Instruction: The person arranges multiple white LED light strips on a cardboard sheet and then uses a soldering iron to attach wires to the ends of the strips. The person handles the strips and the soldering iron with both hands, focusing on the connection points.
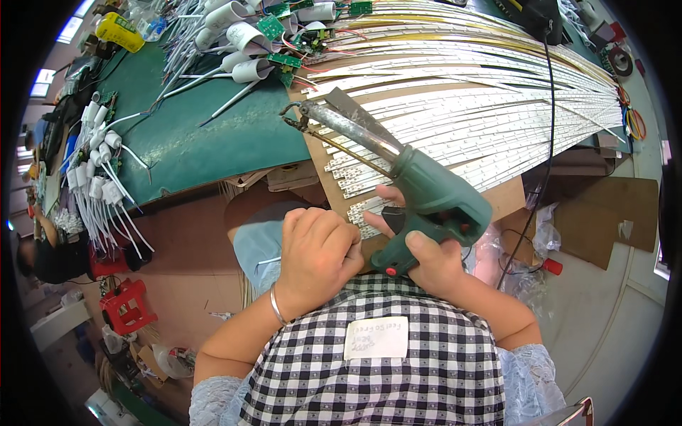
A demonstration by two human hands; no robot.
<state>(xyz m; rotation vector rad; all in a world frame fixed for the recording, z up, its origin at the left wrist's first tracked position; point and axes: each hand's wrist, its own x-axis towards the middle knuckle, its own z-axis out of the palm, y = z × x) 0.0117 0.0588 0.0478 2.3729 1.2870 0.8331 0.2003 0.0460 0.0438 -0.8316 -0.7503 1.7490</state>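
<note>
My right hand (439,267) is wrapped round the handle of a dark green soldering gun (451,195). The gun's metal barrel and bent tip point up and to the left, over the edge of the green-topped table. Beside it, my left hand (318,250) is curled closed in front of my checked apron; its fingertips are hidden, so what it holds, if anything, does not show. Just beyond the gun lie many narrow white LED strips (462,117), fanned out on brown cardboard (506,200), their near ends close to my hands.
White tubular caps with wires and small green circuit boards (288,59) are heaped at the far edge. More white caps on wires (96,153) hang off the table (206,153) at left. A black cord (552,106) crosses the strips. A red stool (128,307) stands lower left.
</note>
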